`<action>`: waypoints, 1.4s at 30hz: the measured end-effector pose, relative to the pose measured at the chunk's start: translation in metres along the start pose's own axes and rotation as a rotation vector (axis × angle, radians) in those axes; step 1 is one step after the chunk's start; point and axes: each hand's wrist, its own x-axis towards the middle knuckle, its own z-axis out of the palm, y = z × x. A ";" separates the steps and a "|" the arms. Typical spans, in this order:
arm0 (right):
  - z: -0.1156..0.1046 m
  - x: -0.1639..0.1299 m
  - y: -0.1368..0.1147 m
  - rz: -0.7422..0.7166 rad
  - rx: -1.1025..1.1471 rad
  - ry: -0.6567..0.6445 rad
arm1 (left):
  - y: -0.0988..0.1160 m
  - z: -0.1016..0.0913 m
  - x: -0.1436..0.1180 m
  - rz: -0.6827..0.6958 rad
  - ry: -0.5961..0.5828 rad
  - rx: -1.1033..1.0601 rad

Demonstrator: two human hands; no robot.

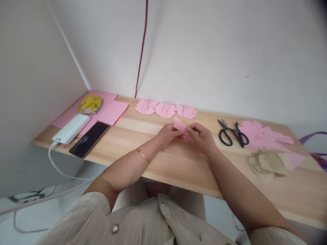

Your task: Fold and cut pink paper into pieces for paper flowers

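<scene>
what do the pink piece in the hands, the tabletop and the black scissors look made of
The pink piece held between the left hand and right hand looks like thin matte paper: it holds a sharp folded point. The tabletop looks like light wood or wood laminate, with visible grain and a low sheen. The black scissors have dark loop handles, probably coated metal, and greyish metal blades.

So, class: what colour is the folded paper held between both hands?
Pink; the folded paper shows best in the head view.

Fingers hide most of the folded pink paper (179,125); phone (89,139) screen text illegible.
</scene>
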 end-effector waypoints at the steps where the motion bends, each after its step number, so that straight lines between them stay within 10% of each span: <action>1: -0.001 0.000 -0.001 -0.053 -0.039 0.050 | 0.001 0.000 0.000 0.006 0.026 -0.002; 7: -0.006 0.002 -0.010 -0.244 -0.204 0.198 | 0.008 0.001 0.001 0.008 0.072 -0.105; 42: -0.006 -0.003 -0.014 -0.366 -0.409 0.084 | 0.005 0.002 0.001 0.093 0.008 -0.076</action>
